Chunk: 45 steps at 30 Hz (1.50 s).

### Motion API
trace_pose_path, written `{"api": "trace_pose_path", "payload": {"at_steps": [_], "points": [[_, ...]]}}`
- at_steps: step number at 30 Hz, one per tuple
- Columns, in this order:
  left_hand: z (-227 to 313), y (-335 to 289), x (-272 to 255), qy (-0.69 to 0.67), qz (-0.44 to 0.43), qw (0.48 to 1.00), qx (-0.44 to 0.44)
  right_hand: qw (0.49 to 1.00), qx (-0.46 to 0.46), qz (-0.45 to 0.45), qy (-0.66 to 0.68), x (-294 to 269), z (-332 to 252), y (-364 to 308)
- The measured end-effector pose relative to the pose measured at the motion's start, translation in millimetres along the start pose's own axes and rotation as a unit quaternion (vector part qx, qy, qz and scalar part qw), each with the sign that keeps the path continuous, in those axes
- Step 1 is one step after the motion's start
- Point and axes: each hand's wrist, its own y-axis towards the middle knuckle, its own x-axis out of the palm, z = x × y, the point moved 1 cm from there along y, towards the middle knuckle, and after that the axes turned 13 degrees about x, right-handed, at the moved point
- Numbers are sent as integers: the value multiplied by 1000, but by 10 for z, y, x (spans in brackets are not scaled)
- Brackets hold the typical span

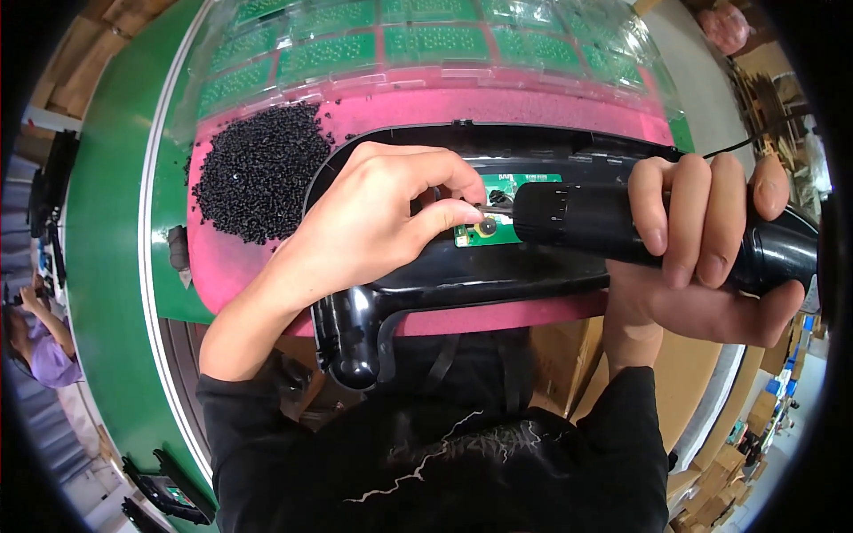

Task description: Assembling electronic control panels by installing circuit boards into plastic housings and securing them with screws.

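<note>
My right hand point(702, 222) is wrapped round a black electric screwdriver point(582, 218), which lies almost level and points left. Its thin metal bit point(498, 210) reaches the fingertips of my left hand point(373, 209). Thumb and forefinger of that hand are pinched at the bit's tip; whatever small piece they hold is hidden. Under the bit, a green circuit board point(524, 185) sits inside a black plastic housing point(462, 282), open side up. A round dark part with a yellowish rim point(485, 227) shows on the board. Part of the board is covered by the screwdriver and my fingers.
Left of the housing, a heap of small black screws point(258, 173) lies on the pink mat point(213, 271). Behind are clear plastic trays point(382, 44) of green boards. A cable point(755, 138) runs at right. Another person point(53, 346) is at far left.
</note>
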Motion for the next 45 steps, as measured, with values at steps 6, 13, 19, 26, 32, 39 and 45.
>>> {"api": "trace_pose_path", "payload": {"at_steps": [6,13,19,26,32,39,45], "points": [[-13,-3,29,63,1,995,73,999,-44,2,-13,23,130,39],[-71,15,46,-4,5,996,87,997,-5,-65,-50,-194,-90,147],[-42,6,-22,90,0,996,15,987,56,9,-152,-468,-171,134],[-129,-75,20,173,-29,981,86,980,73,52,-176,-456,-32,219],[-118,-91,59,186,-56,979,61,978,76,65,-186,-450,-24,187],[-93,-82,68,219,-70,972,54,982,77,28,-173,-435,-8,204],[-66,-65,45,271,-87,957,62,975,130,56,-169,-472,77,279]]}}
